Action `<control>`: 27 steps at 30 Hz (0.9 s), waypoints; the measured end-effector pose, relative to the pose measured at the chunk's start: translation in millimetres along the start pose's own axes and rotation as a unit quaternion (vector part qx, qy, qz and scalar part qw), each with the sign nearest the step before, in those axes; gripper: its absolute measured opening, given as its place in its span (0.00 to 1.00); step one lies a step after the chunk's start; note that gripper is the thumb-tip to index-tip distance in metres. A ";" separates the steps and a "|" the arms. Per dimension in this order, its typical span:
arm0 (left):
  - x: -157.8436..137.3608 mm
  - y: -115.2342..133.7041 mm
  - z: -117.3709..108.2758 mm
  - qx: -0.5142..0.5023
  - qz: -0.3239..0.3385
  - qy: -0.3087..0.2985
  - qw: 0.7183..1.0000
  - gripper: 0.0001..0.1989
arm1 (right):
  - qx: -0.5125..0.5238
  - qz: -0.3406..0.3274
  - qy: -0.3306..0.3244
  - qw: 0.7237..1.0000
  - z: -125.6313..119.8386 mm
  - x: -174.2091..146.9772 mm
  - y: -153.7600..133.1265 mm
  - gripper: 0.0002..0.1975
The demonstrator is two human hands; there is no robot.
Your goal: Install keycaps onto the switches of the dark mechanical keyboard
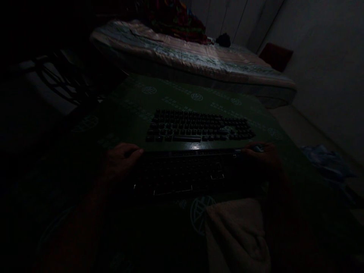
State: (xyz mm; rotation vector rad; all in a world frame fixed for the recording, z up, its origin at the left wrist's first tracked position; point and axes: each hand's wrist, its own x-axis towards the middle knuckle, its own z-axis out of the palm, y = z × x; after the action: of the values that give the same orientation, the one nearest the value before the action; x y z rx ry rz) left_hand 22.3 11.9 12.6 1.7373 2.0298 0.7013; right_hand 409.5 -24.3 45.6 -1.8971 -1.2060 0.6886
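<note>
A black keyboard [182, 170] with its keycaps off lies across the green table in front of me, in very dim light. My left hand [122, 159] is closed on its left end, thumb along the far edge. My right hand [261, 155] is closed at the right end. A small bluish object [258, 148], too dark to name, shows at the right fingers, with a thin pale tip by the keyboard's far edge. Just beyond lie the loose black keycaps [187, 125], set out in keyboard order with some gaps.
A tan cloth [239, 231] lies crumpled at the near right. The table [176, 100] has a green printed cover. Behind it stands a bed [184, 57] with a dark red patterned cloth [176, 22]. A bluish plastic bundle [327, 161] sits low at the right, near the wall.
</note>
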 end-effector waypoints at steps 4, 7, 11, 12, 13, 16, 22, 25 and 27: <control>-1.5 1.1 -0.8 0.007 -0.005 -0.011 1.000 0.20 | 0.005 -0.019 -0.047 0.999 1.6 -1.2 0.0 0.12; -1.4 1.4 -0.8 -0.002 -0.001 -0.006 1.000 0.20 | 0.001 -0.003 -0.041 0.999 0.6 -1.8 -0.7 0.11; -0.1 1.7 -0.4 0.001 -0.009 -0.009 1.000 0.19 | 0.007 -0.010 -0.028 1.000 5.2 -4.4 -1.7 0.12; 0.1 1.7 -0.4 0.003 -0.008 -0.010 1.000 0.19 | 0.011 -0.024 -0.038 0.999 8.0 -5.4 -1.8 0.12; 0.2 1.5 -0.3 0.005 -0.006 -0.009 1.000 0.20 | 0.013 -0.040 -0.052 0.998 11.1 -6.3 -1.7 0.11; 0.7 0.3 0.0 0.009 -0.003 -0.010 1.000 0.20 | 0.009 -0.073 -0.083 0.994 17.9 -7.7 -0.4 0.11; 1.9 -0.8 0.7 0.006 0.003 -0.012 1.000 0.21 | -0.004 -0.038 -0.061 0.997 16.5 -6.8 1.0 0.10; 1.5 -0.1 0.0 0.008 0.001 -0.012 1.000 0.21 | 0.000 -0.054 -0.076 0.996 16.7 -7.0 0.2 0.10; 0.9 0.5 -0.6 0.009 -0.002 -0.015 1.000 0.21 | -0.003 -0.048 -0.072 0.996 15.3 -6.5 0.1 0.10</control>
State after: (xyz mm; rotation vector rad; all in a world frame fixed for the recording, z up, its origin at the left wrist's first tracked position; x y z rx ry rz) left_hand 22.2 12.8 13.5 1.7424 2.0244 0.6545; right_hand 395.2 -25.4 37.2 -1.8056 -1.3821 0.7812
